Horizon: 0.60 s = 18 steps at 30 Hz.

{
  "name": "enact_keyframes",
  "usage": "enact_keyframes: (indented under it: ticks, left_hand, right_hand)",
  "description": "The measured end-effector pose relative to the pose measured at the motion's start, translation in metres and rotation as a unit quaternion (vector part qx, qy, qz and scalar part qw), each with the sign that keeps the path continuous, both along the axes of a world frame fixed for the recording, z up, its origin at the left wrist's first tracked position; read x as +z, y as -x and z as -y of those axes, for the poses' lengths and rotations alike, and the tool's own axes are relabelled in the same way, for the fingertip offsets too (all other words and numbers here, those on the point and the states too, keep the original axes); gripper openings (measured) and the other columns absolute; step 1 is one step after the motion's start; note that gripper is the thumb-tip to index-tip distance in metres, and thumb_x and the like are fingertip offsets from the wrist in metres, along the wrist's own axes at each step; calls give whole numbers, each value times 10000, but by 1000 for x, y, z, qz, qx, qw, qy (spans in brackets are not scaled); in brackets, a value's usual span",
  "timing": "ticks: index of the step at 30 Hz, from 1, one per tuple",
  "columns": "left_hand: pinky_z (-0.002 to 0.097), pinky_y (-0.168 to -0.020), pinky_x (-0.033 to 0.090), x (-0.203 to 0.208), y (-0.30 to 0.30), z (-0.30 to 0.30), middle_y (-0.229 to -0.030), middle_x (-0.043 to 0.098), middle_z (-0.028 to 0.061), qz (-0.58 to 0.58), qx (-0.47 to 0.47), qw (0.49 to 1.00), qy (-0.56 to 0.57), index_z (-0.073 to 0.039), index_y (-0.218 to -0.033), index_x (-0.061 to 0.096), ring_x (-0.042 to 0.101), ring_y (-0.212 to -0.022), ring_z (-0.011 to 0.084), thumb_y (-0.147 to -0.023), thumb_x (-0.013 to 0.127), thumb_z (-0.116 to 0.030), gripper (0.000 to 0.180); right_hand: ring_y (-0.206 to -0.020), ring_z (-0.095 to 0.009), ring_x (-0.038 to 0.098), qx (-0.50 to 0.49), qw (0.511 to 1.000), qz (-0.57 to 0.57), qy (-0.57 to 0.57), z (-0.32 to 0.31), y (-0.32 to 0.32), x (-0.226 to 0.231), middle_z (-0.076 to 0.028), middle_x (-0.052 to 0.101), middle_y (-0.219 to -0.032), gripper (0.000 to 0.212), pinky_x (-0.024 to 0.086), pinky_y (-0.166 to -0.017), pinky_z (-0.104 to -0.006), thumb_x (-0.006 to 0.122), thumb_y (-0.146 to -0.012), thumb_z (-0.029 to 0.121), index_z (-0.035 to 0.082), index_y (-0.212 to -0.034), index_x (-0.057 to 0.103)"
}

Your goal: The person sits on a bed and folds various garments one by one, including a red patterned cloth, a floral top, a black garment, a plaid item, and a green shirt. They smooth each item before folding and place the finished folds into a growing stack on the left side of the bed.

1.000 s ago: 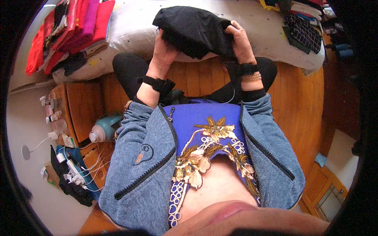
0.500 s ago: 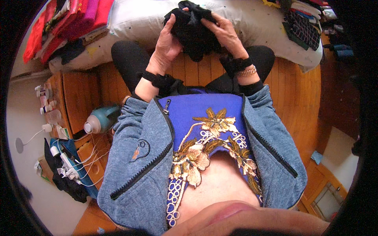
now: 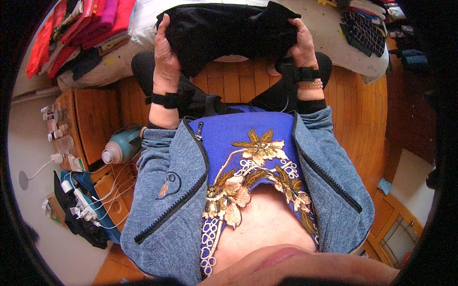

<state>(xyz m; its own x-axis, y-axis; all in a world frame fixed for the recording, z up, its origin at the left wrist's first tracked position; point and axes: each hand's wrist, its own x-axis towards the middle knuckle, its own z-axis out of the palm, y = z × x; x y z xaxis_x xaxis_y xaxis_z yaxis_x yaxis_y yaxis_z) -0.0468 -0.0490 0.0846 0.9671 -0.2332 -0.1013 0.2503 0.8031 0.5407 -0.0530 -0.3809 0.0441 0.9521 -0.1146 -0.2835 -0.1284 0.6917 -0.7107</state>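
Observation:
A piece of black cloth [image 3: 224,35], which looks like a garment, is stretched out sideways between my hands at the edge of the white-covered bed [image 3: 143,21]. My left hand [image 3: 165,50] grips its left end, thumb up along the near face. At the right end my right hand [image 3: 304,45] holds the other side, thumb on top and fingers curled partly behind the cloth. The kind of garment cannot be made out. Both wrists wear black straps, and the right one also has a chain bracelet [image 3: 310,86].
Folded red and magenta clothes [image 3: 102,24] are stacked on the bed's left, more folded clothes [image 3: 365,31] on its right. Left of me stand a wooden cabinet [image 3: 95,124], a teal thermos flask [image 3: 123,145] and a white power strip [image 3: 85,205] with cables. Wooden flooring [image 3: 360,114] lies below.
The black cloth was bunched up between my hands; now it is spread wide. My left hand has moved left and my right hand right, each keeping hold.

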Motion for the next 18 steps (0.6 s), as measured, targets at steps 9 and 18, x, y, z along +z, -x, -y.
enact_keyframes:
  ticks: [9, 18]
  left_hand:
    - [376, -947, 514, 64, -18, -1, -1170, 675, 91, 54, 158, 938, -303, -26, -1197, 645, 652, -1044, 258, -888, 688, -264, 393]
    - [340, -1103, 357, 132, -17, 14, -1365, 533, 134, 558, 210, 628, -500, 36, -1338, 523, 501, -1266, 229, -1047, 362, -192, 403]
  right_hand:
    - [-795, -104, 650, 48, 967, 190, 162, -11, 11, 1, -10, 693, -894, 184, 528, -719, -252, 630, -957, 225, 50, -977, 685]
    - [-722, -19, 577, 127, 917, 120, 358, -31, -9, -16, 68, 650, -834, 158, 462, -615, -159, 662, -948, 236, 82, -931, 692]
